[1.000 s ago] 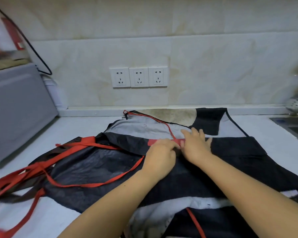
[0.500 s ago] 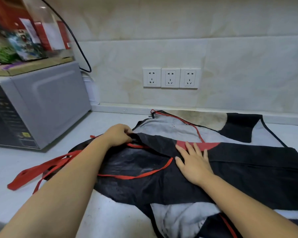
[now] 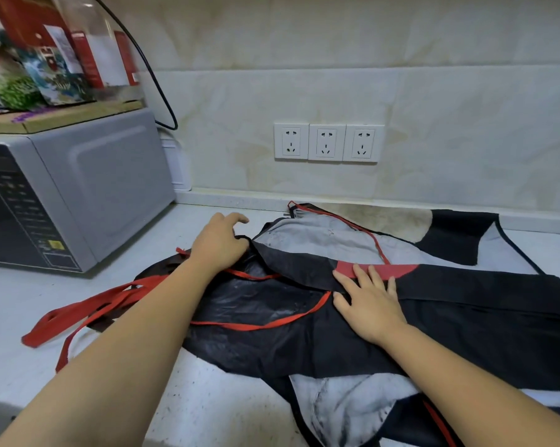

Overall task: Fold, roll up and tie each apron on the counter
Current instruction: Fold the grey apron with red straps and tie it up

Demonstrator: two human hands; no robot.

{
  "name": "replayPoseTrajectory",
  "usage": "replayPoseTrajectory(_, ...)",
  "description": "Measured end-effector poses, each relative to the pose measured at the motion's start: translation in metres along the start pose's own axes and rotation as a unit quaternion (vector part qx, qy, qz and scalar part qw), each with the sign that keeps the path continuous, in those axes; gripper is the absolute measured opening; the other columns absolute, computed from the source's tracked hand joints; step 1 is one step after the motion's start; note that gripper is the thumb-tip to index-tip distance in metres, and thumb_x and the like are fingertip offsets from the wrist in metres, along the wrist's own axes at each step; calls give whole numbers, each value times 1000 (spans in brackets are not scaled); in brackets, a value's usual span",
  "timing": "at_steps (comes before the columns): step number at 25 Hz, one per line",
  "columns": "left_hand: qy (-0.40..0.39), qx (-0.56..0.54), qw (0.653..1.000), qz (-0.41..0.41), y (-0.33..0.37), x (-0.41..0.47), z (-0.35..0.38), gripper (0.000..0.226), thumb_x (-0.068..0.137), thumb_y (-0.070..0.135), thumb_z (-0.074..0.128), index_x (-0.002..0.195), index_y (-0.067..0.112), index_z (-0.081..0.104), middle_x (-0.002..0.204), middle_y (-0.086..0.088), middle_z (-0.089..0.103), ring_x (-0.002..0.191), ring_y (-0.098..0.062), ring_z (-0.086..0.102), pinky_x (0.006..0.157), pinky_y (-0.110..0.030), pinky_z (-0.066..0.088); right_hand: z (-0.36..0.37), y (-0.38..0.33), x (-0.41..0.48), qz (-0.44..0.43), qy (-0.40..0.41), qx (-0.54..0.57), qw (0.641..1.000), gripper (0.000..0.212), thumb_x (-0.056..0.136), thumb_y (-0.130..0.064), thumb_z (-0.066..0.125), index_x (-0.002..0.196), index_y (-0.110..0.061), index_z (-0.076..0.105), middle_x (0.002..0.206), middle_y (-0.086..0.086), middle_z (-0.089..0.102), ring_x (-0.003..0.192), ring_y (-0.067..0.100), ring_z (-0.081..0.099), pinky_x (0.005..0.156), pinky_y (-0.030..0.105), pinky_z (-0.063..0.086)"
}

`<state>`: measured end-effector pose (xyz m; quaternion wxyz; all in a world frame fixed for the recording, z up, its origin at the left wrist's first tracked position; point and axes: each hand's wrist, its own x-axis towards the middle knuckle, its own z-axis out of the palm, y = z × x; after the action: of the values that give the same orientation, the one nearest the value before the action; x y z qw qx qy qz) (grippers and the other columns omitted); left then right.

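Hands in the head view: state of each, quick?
Left hand: fingers curled at the apron edge; grip cannot be told.
Right hand: open, flat on the apron.

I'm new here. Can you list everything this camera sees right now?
counter: one, pale white, under everything
aprons: overlapping, count unclear, black and grey with red trim, spread mid-counter
straps: several, red, trailing left of the aprons
microwave: one, grey, left on the counter
packets: several, red, green and mixed, atop the microwave
cable: one, black, behind the microwave
sockets: three, white, on the beige wall
left hand: one, bare, at the aprons' left corner, grip unclear
right hand: one, bare, flat on the aprons
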<state>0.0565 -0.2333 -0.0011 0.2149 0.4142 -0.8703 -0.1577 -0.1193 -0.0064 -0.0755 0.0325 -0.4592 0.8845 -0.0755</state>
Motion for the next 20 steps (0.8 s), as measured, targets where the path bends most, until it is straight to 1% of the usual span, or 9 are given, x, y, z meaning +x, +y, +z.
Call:
replayPoseTrajectory(3, -103, 31, 994, -10, 8, 7, 4, 30, 81, 25, 59, 104, 42, 68, 118, 4, 55, 117, -26, 46, 100, -38, 41, 0, 0, -3, 2, 2, 0, 1000, 53, 97, -53, 22, 149, -45, 16, 162, 0, 7, 148, 25, -3, 118, 53, -5)
replayPoseTrajectory(5, -131, 39, 990, -29, 6, 9, 5, 18, 81, 19, 60, 79, 36, 66, 107, 5, 65, 107, -24, 55, 88, -35, 47, 0, -1, -5, 3, 3, 1, 1000, 53, 97, -53, 22, 149, -45, 16, 162, 0, 8, 148, 25, -3, 118, 54, -5)
replayPoseTrajectory(6, -111, 52, 992, -22, 6, 10, 6, 21, 81, 13, 57, 74, 31, 62, 101, 4, 65, 99, -23, 58, 80, -33, 46, 0, 0, -6, 3, 3, 3, 1000, 53, 97, -53, 22, 149, -45, 16, 162, 0, 7, 148, 25, -3, 118, 54, -5)
replayPoseTrajectory(9, 67, 85, 994, 4, 7, 6, 12, 24, 81, 0, 46, 79, 19, 60, 95, -1, 56, 84, -28, 54, 68, -33, 37, -1, 1, -5, -4, 10, 5, 1000, 54, 97, -53, 23, 149, -47, 11, 162, -2, 5, 148, 24, -4, 117, 55, -6)
replayPoseTrajectory(11, 51, 113, 992, -31, 2, 7, 17, 22, 84, 1, 48, 86, 12, 67, 99, -5, 58, 85, -30, 55, 72, -35, 42, 0, 1, -4, -4, 7, 1, 1000, 54, 97, -53, 23, 149, -48, 10, 162, -3, 4, 148, 24, -5, 117, 55, -7)
replayPoseTrajectory(13, 12, 243, 969, -38, -4, 2, 23, 21, 85, 9, 54, 92, 16, 73, 104, -4, 64, 98, -30, 54, 79, -36, 42, 2, 1, -4, 1, -5, -7, 1000, 53, 97, -54, 22, 149, -48, 12, 162, -3, 4, 148, 25, -5, 116, 55, -8)
replayPoseTrajectory(16, 98, 257, 950, 150, 16, -20, 31, 26, 78, 23, 52, 89, 22, 76, 104, 0, 69, 101, -30, 53, 77, -38, 42, 0, 0, -3, 0, -8, -6, 1000, 52, 97, -56, 19, 149, -47, 15, 162, -2, 5, 148, 25, -5, 116, 56, -8)
replayPoseTrajectory(18, 5, 173, 959, 223, 42, -51, 51, 38, 89, 39, 42, 118, 32, 66, 136, 4, 55, 128, -26, 42, 103, -46, 33, -2, -1, -4, -9, 34, 1, 999, 50, 99, -54, 17, 148, -47, 20, 162, -2, 8, 149, 23, -2, 117, 54, -6)
replayPoseTrajectory(20, -141, 144, 963, 179, 51, -74, 78, 49, 97, 55, 32, 144, 42, 35, 160, 8, 19, 148, -21, 8, 115, -59, 1, -3, -2, -6, -19, 53, -6, 998, 47, 99, -53, 18, 146, -49, 23, 161, -4, 11, 149, 22, 0, 117, 54, -5)
